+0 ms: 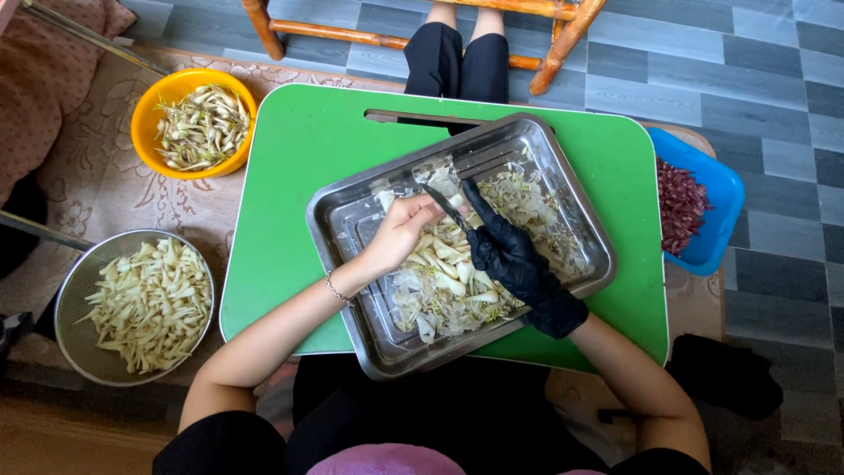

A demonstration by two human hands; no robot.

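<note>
Steel strainer: a round mesh strainer [81,290] at the far left sat heaped with pale, trimmed vegetable pieces [151,303]; by the look of it, this was the finished share, and a large one.
Orange bowl: a round orange plastic bowl [145,119] behind the strainer held stringy, green-tipped offcuts [200,127], judged to be the discards.
Tabletop: a green plastic tabletop [290,176] with a slot handle carried the tray, on the person's lap.
Steel tray: a rectangular stainless steel tray [347,224] lay askew on the tabletop, holding loose white husks and a good number of uncut pale stalks [440,264]; so plenty seemed left to do.
Left hand: the bare left hand [403,230] was curled, fingertips pinching one pale stalk over the tray's middle.
Small knife: a thin dark-bladed knife [442,204] crossed between the two hands, its tip toward the tray's far side, touching the pinched stalk.
Right hand: the right hand [510,255], in a black glove, was closed round the knife's handle, forefinger stretched along it.
Blue tub: a blue plastic tub [716,189] at the far right held dark red pieces [679,207], well apart from both hands.
</note>
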